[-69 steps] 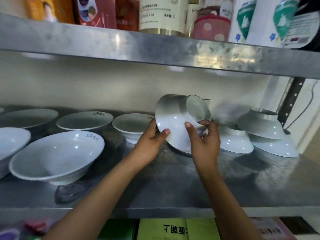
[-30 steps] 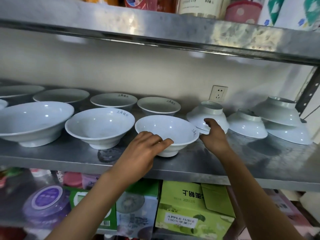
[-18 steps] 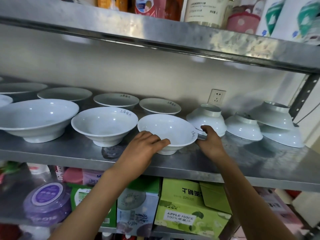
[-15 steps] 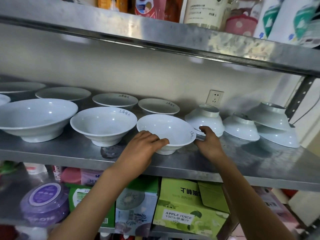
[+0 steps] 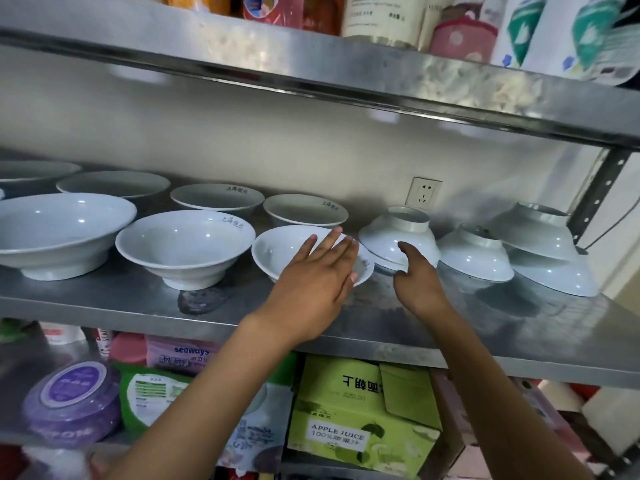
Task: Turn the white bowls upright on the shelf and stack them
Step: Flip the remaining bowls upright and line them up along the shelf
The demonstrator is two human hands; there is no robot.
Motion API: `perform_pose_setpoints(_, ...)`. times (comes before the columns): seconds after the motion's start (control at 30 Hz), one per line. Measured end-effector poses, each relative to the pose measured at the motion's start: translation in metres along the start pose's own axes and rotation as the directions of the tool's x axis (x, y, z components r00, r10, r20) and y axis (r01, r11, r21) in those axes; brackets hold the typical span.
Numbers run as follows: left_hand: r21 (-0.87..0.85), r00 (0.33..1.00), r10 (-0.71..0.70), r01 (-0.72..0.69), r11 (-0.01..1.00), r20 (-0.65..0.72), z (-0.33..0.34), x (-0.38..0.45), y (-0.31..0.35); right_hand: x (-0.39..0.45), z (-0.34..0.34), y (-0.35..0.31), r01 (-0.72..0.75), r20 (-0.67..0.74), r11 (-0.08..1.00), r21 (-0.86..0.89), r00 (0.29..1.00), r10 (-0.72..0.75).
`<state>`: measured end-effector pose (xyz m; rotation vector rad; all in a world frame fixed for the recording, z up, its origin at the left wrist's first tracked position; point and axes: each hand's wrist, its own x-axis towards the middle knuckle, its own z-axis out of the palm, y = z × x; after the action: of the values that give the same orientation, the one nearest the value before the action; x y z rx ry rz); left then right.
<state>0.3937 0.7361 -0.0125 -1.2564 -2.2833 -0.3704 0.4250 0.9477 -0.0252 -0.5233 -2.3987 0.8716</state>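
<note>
The overturned bowl (image 5: 398, 237), foot up at frame centre-right on the shelf (image 5: 450, 317), lies just beyond the right hand (image 5: 417, 282), its grip spread, empty; left hand (image 5: 315, 282) flat, farther left.

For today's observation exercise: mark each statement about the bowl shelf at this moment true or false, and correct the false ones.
1. The left hand grips a bowl by its rim. False: its fingers are straight, over the nearest upright bowl.
2. The right hand is by an upside-down bowl. True.
3. Every bowl on the shelf is upright. False: the ones at the right are upside down.
4. Two upside-down bowls at the far right are stacked. True.
5. A wall socket shows behind the bowls. True.
</note>
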Motion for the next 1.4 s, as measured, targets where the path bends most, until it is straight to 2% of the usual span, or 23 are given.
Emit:
perform_pose_setpoints(0.23, 0.109, 0.999, -0.034, 0.036, 0.993, -0.018, 0.021, 0.032, 0.034, 0.036, -0.018, 0.026, 0.104, -0.050, 0.993, 0.062, 0.994, -0.101)
perform_pose_setpoints(0.33, 0.145, 0.996, -0.067, 0.076, 0.987, -0.064, 0.027, 0.053, 0.050, 0.066, -0.024, 0.041, 0.111, -0.060, 0.994, 0.012, 0.992, -0.110)
perform_pose_setpoints(0.53, 0.217, 0.976, -0.187, 0.208, 0.954, -0.110, 0.055, 0.103, 0.070, 0.119, -0.028, 0.068, 0.024, 0.040, 0.999, -0.036, 0.999, -0.023)
perform_pose_setpoints(0.7, 0.257, 0.961, -0.253, 0.274, 0.927, -0.111, 0.077, 0.123, 0.077, 0.148, -0.036, 0.078, 0.076, 0.123, 0.997, -0.002, 0.990, -0.076)
perform_pose_setpoints(0.87, 0.254, 0.937, -0.322, 0.348, 0.903, -0.139, 0.078, 0.133, 0.080, 0.157, -0.044, 0.075, 0.056, 0.181, 0.998, -0.031, 0.982, -0.050)
perform_pose_setpoints(1.03, 0.228, 0.948, -0.282, 0.309, 0.923, -0.146, 0.062, 0.130, 0.091, 0.154, -0.046, 0.077, 0.007, 0.073, 1.000, -0.026, 0.997, -0.005)
perform_pose_setpoints(1.2, 0.200, 0.958, -0.238, 0.268, 0.942, -0.163, 0.047, 0.113, 0.090, 0.131, -0.041, 0.066, -0.075, -0.053, 0.984, 0.162, 0.995, 0.084)
perform_pose_setpoints(1.4, 0.169, 0.958, -0.234, 0.262, 0.950, -0.166, 0.039, 0.106, 0.088, 0.114, -0.070, 0.044, 0.065, -0.203, 0.971, 0.231, 0.979, -0.017)
